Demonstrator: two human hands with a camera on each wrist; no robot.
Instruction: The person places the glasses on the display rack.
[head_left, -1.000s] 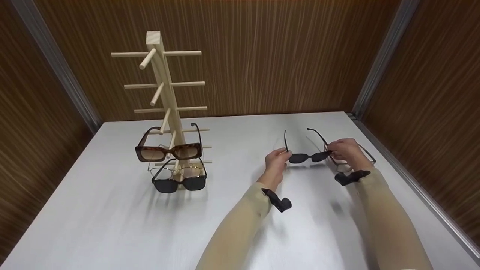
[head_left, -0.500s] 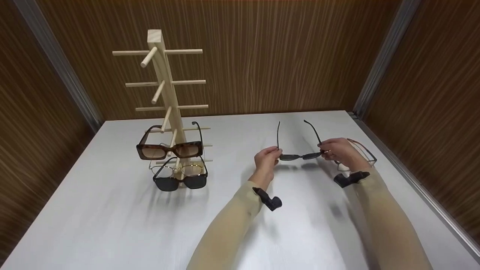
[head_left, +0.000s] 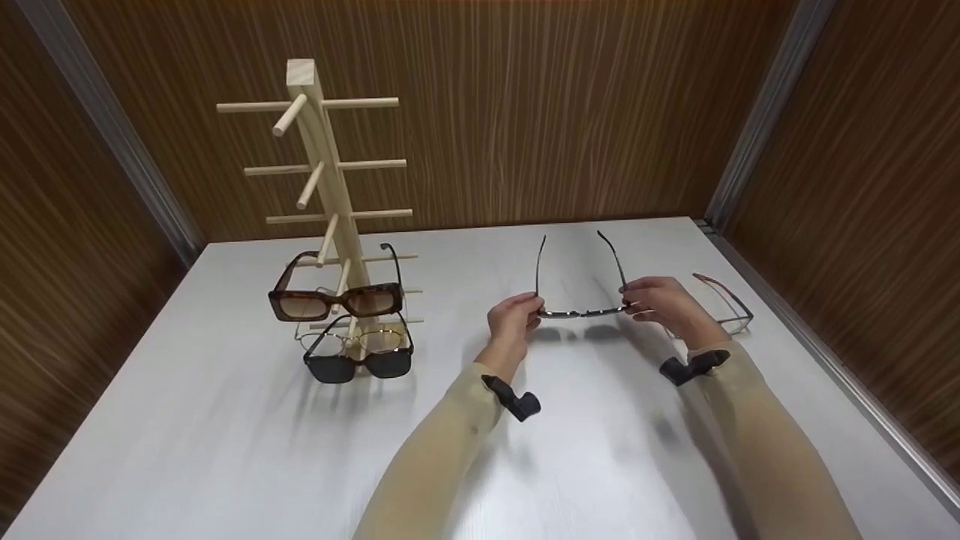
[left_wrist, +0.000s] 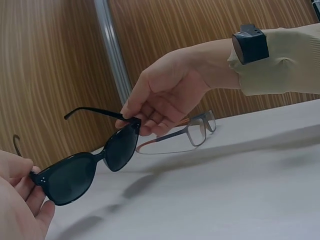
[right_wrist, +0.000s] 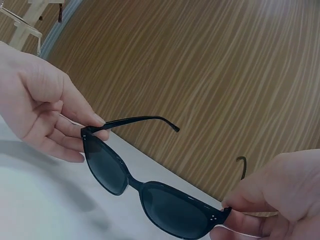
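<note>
Both hands hold one pair of black sunglasses (right_wrist: 175, 210) above the white table, its temples unfolded and pointing away from the person. My left hand (head_left: 511, 321) pinches the frame at the left hinge corner. At the opposite hinge corner, my right hand (head_left: 664, 304) pinches with thumb and fingers. Dark lenses and small silver dots by the hinges show in the wrist views. Behind the right hand, a pair of clear eyeglasses (left_wrist: 197, 131) with orange-tipped temples lies on the table.
At the left stands a wooden display rack (head_left: 330, 165) with bare upper pegs. Tortoiseshell sunglasses (head_left: 375, 301), gold-rimmed glasses (head_left: 386, 341) and black sunglasses (head_left: 332, 370) hang on its lower pegs. Wood-grain panels (head_left: 525, 112) wall the white table (head_left: 225, 457) at the back and sides.
Both hands have moved left with the black sunglasses, whose lenses have tipped until the front shows nearly edge-on from above. More of the clear eyeglasses at the right now shows.
</note>
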